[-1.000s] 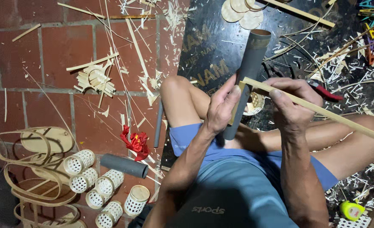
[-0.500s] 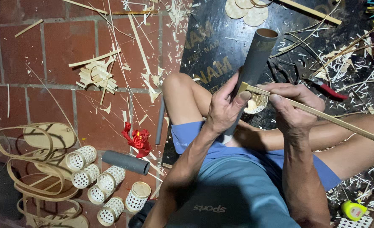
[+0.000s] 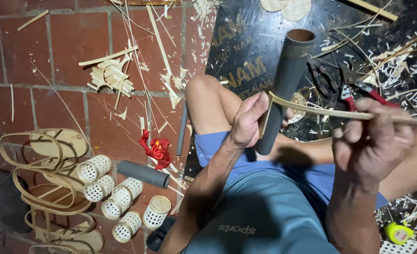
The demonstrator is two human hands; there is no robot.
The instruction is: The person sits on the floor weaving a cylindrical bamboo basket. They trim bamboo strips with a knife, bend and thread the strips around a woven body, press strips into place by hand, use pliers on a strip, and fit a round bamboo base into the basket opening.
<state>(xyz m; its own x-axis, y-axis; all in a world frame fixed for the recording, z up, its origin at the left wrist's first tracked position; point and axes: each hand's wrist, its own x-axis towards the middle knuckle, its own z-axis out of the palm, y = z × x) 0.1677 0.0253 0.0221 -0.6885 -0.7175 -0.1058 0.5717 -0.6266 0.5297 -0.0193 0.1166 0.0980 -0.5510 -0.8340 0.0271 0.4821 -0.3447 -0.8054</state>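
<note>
Left hand (image 3: 248,121) is gripping the grey plastic pipe (image 3: 283,84) while the right hand (image 3: 371,136) is closed, pulling the thin bamboo strip (image 3: 321,112), probably needing steady tension.

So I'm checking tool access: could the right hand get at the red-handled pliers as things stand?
Probably not at once: the right hand grips the bamboo strip. The red-handled pliers lie uncovered just beyond it.

The pipe (image 3: 283,89) in the left hand (image 3: 248,120) is dark grey, and so is the short pipe (image 3: 143,173) on the floor. The strip (image 3: 340,113) is pale yellow. The floor tiles (image 3: 76,47) are red-brown. The little baskets (image 3: 119,197) are cream with tiny holes. The shorts (image 3: 218,143) are blue, the pliers (image 3: 359,87) have red handles
</note>
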